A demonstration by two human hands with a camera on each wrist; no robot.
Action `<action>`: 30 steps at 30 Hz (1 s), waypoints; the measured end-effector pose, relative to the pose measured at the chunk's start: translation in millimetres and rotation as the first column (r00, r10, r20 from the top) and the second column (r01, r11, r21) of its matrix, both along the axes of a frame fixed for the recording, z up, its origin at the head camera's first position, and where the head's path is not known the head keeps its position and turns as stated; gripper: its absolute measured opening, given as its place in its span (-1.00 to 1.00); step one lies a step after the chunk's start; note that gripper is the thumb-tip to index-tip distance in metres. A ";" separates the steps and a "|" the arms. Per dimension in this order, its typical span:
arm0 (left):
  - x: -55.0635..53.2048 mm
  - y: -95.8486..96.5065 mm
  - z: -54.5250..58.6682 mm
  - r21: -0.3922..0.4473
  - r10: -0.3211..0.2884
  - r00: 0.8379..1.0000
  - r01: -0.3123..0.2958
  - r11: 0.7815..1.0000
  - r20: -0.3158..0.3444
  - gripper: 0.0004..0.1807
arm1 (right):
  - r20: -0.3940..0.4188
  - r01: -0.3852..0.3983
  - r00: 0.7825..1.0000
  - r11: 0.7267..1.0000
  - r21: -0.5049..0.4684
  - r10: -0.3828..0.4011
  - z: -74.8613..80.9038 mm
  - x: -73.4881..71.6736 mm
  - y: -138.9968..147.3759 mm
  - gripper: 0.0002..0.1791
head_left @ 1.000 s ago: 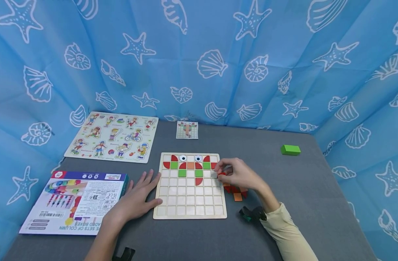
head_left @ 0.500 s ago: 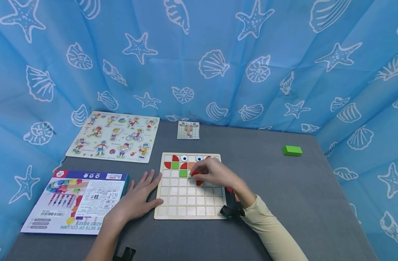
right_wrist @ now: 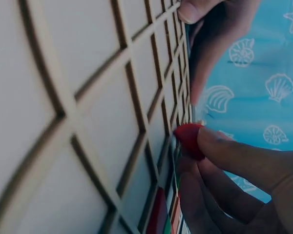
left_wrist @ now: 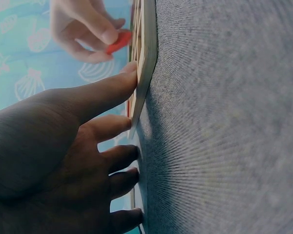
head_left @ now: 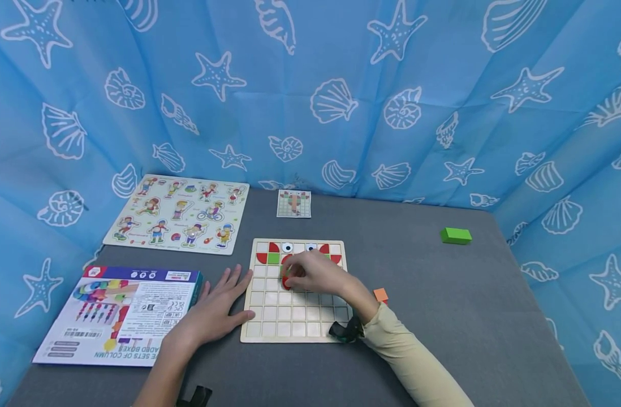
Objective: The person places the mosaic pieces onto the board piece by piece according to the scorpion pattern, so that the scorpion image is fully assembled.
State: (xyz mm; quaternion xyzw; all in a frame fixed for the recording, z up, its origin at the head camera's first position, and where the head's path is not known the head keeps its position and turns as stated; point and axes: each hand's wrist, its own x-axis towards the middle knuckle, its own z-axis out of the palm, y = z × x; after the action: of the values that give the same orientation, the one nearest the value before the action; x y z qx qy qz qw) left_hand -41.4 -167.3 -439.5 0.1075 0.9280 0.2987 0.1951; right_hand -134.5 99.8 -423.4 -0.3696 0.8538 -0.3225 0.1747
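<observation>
A wooden grid board [head_left: 284, 328] lies flat on the table, with red quarter-round pieces, a green square [head_left: 273, 258] and round eye pieces [head_left: 287, 247] in its upper rows. Between thumb and fingers, my right hand [head_left: 315, 274] pinches a red quarter-round piece [right_wrist: 189, 139] over the left-middle of the grid. It covers several pieces from the head camera. My left hand [head_left: 214, 314] rests on the table with fingers spread. Its thumb and index finger touch the board's left edge in the left wrist view.
An orange square [head_left: 380, 295] lies right of the board, partly behind my right forearm. Beyond the board is a small pattern card [head_left: 293, 203]. A picture puzzle [head_left: 178, 215] and a printed box [head_left: 117, 316] lie left; a green block [head_left: 456, 236] sits far right.
My right hand has moved left from the loose pieces beside the board to over the grid, carrying the red piece. The left hand has stayed in place.
</observation>
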 end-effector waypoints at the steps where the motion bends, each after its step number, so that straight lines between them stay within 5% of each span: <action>1: 0.0 -0.2 -0.2 0.002 -0.001 1.000 0.001 1.000 -0.002 -0.04 | -0.017 -0.007 1.000 1.000 0.005 0.007 -0.8 0.2 -1.2 -0.87; 6: -0.1 -0.5 -1.4 0.012 -0.001 1.000 0.001 1.000 -0.008 -0.04 | -0.083 -0.026 0.996 0.999 0.042 0.030 -4.1 0.7 -5.6 -0.88; 21: -0.1 -1.3 -1.4 0.023 -0.006 1.000 0.006 1.000 -0.007 -0.04 | -0.115 -0.051 0.992 0.996 0.073 0.059 -8.4 6.5 -12.4 -0.86; 30: -0.4 -2.1 -0.8 0.021 -0.010 1.000 0.011 1.000 -0.020 -0.04 | -0.077 -0.026 0.997 0.998 0.053 0.030 -6.5 7.8 -6.6 -0.87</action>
State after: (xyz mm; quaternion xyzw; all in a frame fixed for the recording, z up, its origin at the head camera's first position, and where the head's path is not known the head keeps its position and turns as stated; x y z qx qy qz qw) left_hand -41.8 -169.4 -440.3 0.1175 0.9261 0.3062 0.1863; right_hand -126.7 93.2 -429.9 -0.3889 0.8628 -0.2830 0.1555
